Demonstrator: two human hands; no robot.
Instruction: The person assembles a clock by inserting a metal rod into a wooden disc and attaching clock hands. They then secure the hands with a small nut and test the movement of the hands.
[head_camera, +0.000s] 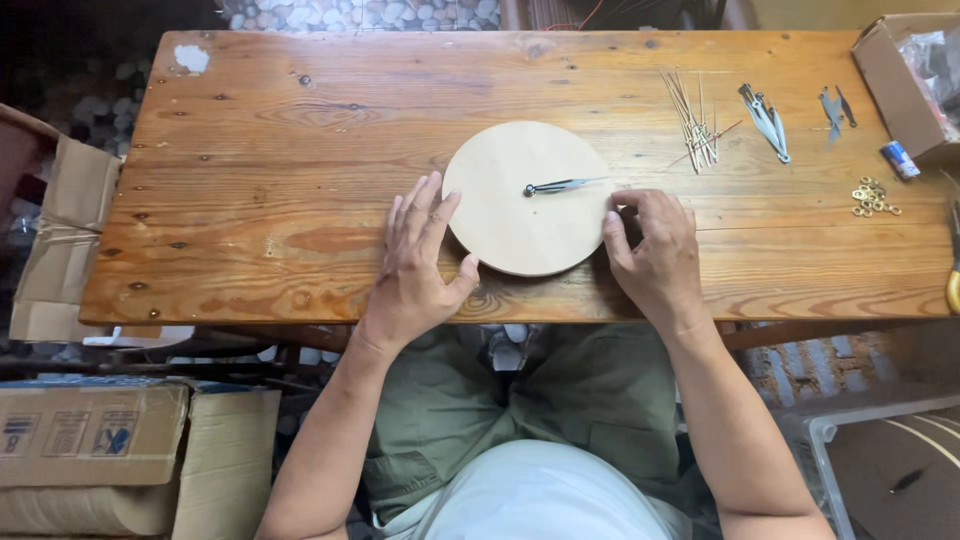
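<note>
A round pale wooden disc (510, 215) lies flat on the wooden table (300, 150), with a dark metal clock hand (560, 186) fixed at its centre and pointing right. My left hand (418, 265) rests flat on the table with spread fingers, its thumb against the disc's left edge. My right hand (655, 250) has curled fingers touching the disc's right edge. Neither hand lifts anything.
Thin metal clock hands (695, 125) lie in a bunch right of the disc, wider metal hands (766, 122) and dark ones (834, 108) beyond. Small brass rings (872, 196) sit near the right edge. Cardboard boxes stand at top right (900, 80) and on the floor at left (90, 430).
</note>
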